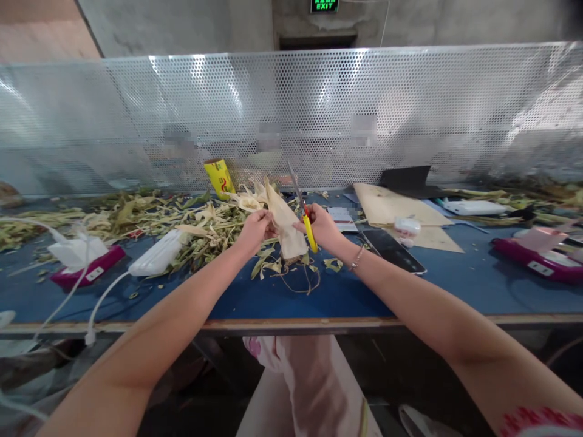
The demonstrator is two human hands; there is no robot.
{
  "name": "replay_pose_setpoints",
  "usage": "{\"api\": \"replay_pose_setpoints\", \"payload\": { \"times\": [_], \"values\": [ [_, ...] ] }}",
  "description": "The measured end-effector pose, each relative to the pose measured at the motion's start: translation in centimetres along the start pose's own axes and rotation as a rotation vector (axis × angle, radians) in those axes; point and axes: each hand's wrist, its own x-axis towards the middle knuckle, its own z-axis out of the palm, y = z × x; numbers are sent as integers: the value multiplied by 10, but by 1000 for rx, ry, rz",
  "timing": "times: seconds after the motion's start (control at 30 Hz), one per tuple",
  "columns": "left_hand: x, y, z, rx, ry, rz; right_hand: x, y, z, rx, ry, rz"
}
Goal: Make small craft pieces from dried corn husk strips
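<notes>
At the far left of the blue table (455,285) a pink scale (86,267) carries crumpled white paper, with a white charger (157,255) just beside it and a pile of green and yellow scraps (136,215) behind. A yellow roll (219,177) with a red mark, its writing too small to read, stands against the perforated metal screen (410,109). The left hand (255,230) has its fingers closed on the edge of a pale husk (286,230), held just above the table's middle. Above the screen a green sign (324,5) reads EXIT. The right hand (323,227) grips yellow-handled scissors (304,212), blades pointing up, touching the husk. Further right lie a dark phone (394,250), a cardboard sheet (387,206) and a second pink scale (532,258).
</notes>
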Motion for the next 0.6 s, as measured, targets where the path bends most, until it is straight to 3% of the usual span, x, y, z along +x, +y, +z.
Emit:
{"api": "replay_pose_setpoints", "payload": {
  "times": [0.27,0.6],
  "values": [
    [0,-5,-2,154,-18,194,-5,-8,2,26,-27,11],
    [3,3,-9,-5,5,126,-4,-8,2,231,-11,75]
  ]
}}
